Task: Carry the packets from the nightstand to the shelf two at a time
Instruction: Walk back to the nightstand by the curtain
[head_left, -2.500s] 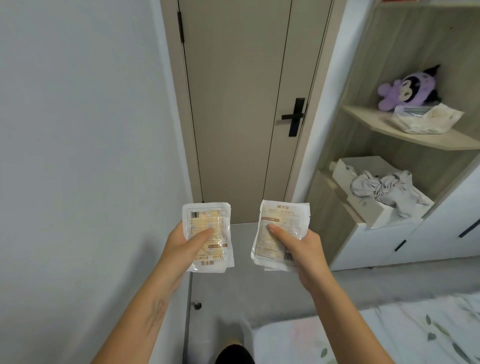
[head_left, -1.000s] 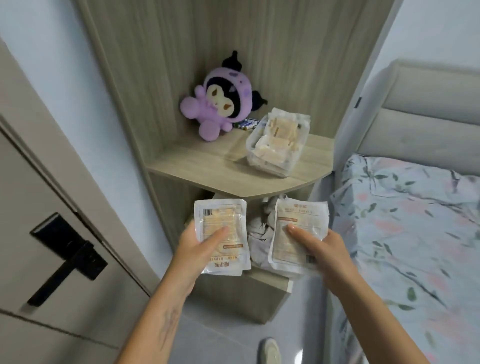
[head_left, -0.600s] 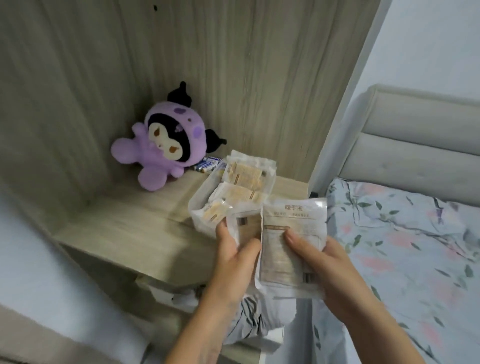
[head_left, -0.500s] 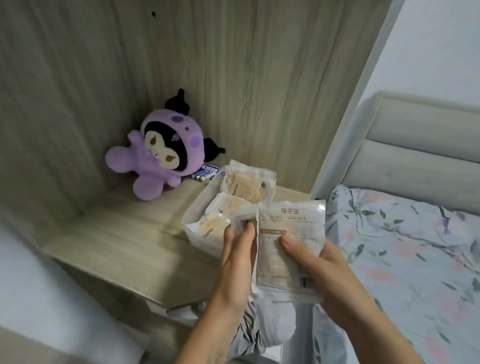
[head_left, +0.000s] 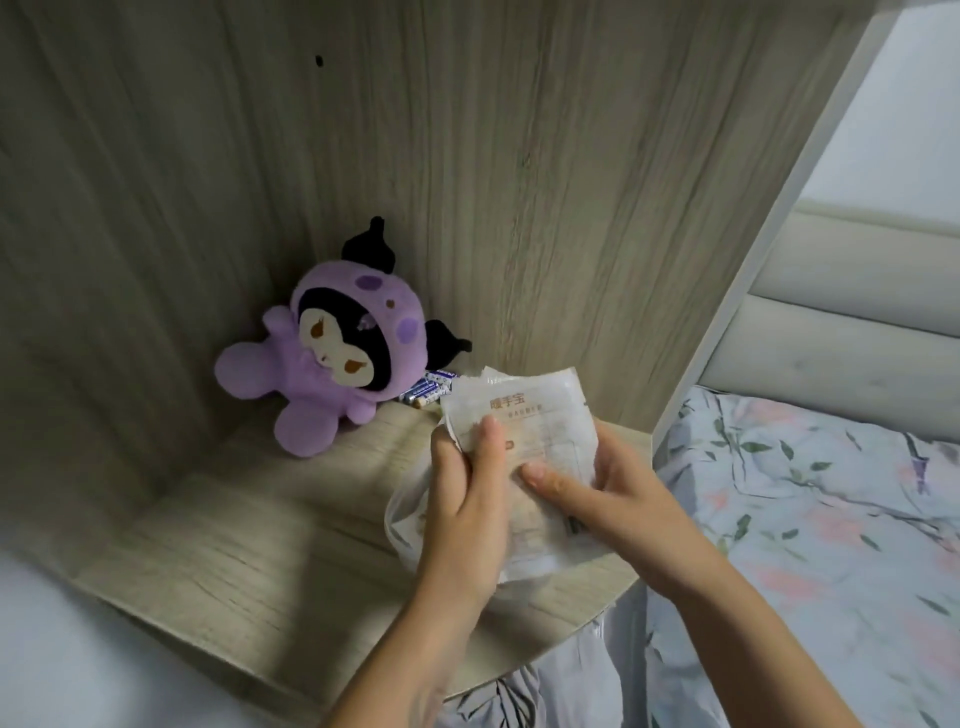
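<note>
A white packet (head_left: 530, 415) with printed text is held upright over the wooden shelf (head_left: 249, 540). My left hand (head_left: 467, 504) grips its left edge, thumb on the front. My right hand (head_left: 613, 493) pinches its right side, thumb across the front. A second packet seems stacked behind the first, mostly hidden by my left hand. Under both hands lies a clear plastic bag (head_left: 402, 519) of more packets, largely covered.
A purple plush toy (head_left: 337, 358) sits in the shelf's back corner, with small batteries (head_left: 428, 389) beside it. A bed with a floral sheet (head_left: 810, 519) and a padded headboard (head_left: 857, 312) lies to the right. Grey cloth (head_left: 519, 696) shows below the shelf.
I turned from the door to the shelf and stepped close. My hands came together, so the two separate packets are stacked, and they moved forward over the clear bag.
</note>
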